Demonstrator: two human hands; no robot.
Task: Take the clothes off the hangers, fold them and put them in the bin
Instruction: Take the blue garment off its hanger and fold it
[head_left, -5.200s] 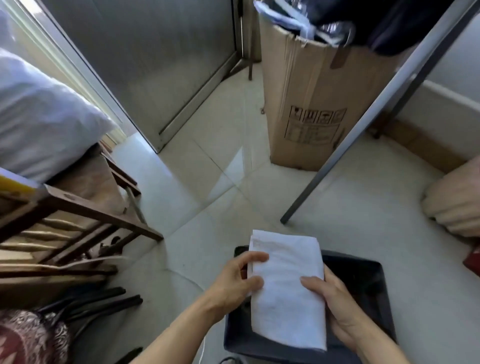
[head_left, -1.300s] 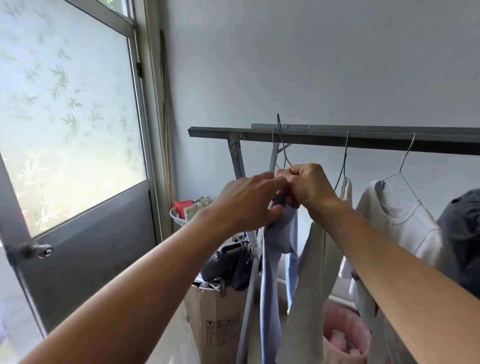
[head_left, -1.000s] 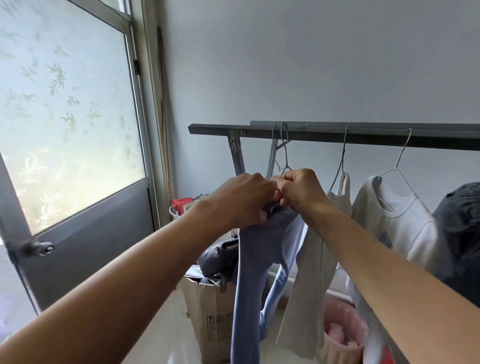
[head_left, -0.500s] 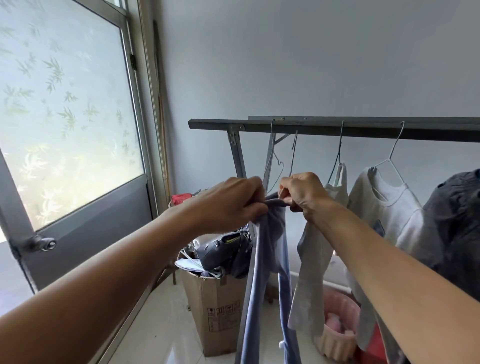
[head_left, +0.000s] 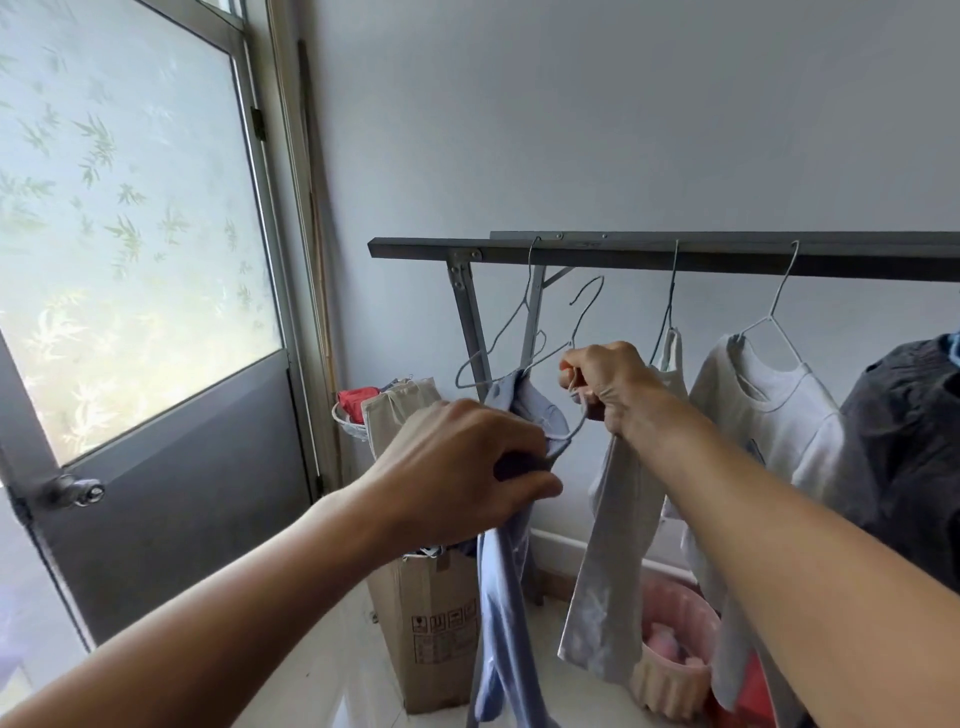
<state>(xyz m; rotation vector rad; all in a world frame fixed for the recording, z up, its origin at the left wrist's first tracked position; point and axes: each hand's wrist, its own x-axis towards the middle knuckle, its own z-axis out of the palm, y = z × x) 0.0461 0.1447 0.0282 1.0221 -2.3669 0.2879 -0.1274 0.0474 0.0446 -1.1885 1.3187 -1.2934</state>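
At the far left stood a grey metal door with a frosted, leaf-patterned pane (head_left: 130, 218), its round metal knob (head_left: 72, 491) low on the near edge. Right of it, against the pale wall, a tall brown cardboard box (head_left: 431, 629) sat on the floor, stuffed with bags. The left hand (head_left: 457, 467) was closed around the bunched upper part of a light blue cloth garment (head_left: 501, 613), fingers (head_left: 524, 486) curled tight over the fabric, the rest of the garment hanging straight down toward the floor. Just above and right, the right hand (head_left: 613, 389) was clenched on a thin white wire hanger (head_left: 584, 312), which was off the dark grey metal rack bar (head_left: 675, 257), its hook free in the air below the bar; one end of the hanger was still tucked in the blue garment's top. An empty wire hanger (head_left: 511, 332) hung from the bar behind. Farther right, a pale grey garment (head_left: 613, 571), a white sweatshirt (head_left: 779, 415) and a dark grey garment (head_left: 909, 441) hung on the bar, above a pink plastic basket (head_left: 675, 670) on the floor.
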